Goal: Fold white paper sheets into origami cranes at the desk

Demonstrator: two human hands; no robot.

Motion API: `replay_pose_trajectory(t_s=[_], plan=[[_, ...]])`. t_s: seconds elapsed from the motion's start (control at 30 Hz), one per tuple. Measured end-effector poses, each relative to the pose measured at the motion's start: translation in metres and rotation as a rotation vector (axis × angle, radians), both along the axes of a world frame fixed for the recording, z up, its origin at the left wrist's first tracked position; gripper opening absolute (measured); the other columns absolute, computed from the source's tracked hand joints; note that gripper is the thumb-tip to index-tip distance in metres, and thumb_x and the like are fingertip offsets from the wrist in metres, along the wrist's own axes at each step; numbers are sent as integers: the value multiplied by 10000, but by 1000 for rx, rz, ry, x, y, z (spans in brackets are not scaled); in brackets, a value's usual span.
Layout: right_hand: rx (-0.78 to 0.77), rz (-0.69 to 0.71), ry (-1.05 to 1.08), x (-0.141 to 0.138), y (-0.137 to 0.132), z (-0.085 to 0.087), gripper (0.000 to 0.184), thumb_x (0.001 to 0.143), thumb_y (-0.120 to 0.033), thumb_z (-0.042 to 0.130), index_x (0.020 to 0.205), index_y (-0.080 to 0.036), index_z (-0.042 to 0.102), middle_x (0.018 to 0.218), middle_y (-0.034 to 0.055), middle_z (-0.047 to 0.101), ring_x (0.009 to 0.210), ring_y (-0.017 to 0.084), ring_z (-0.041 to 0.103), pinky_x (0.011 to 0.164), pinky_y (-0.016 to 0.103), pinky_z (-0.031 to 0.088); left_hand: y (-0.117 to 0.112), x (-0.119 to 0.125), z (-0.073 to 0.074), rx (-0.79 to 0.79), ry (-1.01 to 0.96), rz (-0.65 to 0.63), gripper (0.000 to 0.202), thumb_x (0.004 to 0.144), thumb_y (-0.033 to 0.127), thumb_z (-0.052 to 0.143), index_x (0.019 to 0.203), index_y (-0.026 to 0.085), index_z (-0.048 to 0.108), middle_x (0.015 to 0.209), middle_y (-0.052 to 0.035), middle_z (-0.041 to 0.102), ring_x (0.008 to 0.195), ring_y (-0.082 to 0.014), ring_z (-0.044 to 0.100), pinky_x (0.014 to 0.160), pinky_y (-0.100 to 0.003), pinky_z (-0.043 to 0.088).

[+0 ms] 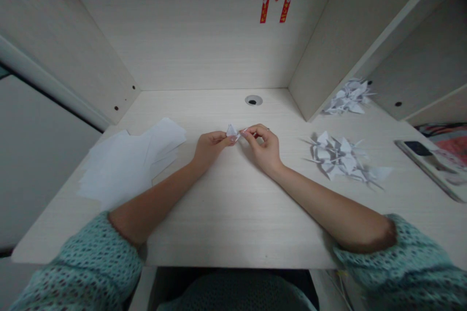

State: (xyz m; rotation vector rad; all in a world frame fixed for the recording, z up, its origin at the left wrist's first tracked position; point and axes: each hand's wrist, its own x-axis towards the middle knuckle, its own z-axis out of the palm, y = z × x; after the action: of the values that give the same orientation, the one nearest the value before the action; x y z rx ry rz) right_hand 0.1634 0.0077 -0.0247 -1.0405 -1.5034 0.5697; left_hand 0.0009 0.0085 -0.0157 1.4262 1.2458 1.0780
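Observation:
A small folded white paper piece (231, 131), apparently an origami crane, is held just above the middle of the desk. My left hand (212, 146) pinches its body between thumb and fingers. With thumb and forefinger, my right hand (263, 145) grips a thin pointed end of the same paper. Parts of the folds are hidden behind my fingertips. To the right lies a heap of folded paper cranes (337, 155), and a second heap of paper cranes (350, 97) sits farther back. Loose white paper sheets (124, 165) are spread out on the left.
The pale wooden desk (219, 223) has a round cable hole (253, 100) near the back panel. A vertical divider (339, 34) stands at the right. A phone-like flat device (430, 165) lies at the far right edge. Red paper decorations (265, 2) are stuck on the back panel.

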Motion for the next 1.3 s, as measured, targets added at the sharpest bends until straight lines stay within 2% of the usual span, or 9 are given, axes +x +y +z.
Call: replay_pose_trajectory(t_s=[0.13,0.37,0.73,0.9,1.3], plan=[[-16,-7,31,0,0,0,177,812,-341,642,703,-204,669,715,15,657,694,155,568,656,305,427,0,1,1,6,3,0,354,673,509,714,654,155,704,724,-38,722,701,-150,637,717,-258,469],[-12,9,79,-1,0,-1,153,796,-326,669,700,-207,683,712,13,653,681,149,558,648,302,413,0,0,-1,16,-15,-4,336,692,494,707,720,160,718,757,-42,732,720,-153,649,733,-264,485],[-129,58,133,-1,6,-6,171,780,-369,672,729,-207,694,757,25,657,700,155,554,676,311,415,1,-2,-2,11,-35,35,335,693,498,708,701,163,719,753,-46,736,715,-155,647,723,-265,473],[-96,48,143,-1,6,-7,166,774,-378,677,733,-218,701,741,21,657,697,157,556,658,307,411,2,-3,-1,46,-17,80,339,720,502,684,725,164,719,760,-43,737,710,-145,631,683,-249,444],[-81,50,104,-2,3,-4,142,791,-341,663,746,-210,695,741,16,655,690,147,546,660,301,415,0,0,-2,44,31,81,352,701,522,679,710,171,705,759,-42,728,708,-155,636,653,-247,447]])
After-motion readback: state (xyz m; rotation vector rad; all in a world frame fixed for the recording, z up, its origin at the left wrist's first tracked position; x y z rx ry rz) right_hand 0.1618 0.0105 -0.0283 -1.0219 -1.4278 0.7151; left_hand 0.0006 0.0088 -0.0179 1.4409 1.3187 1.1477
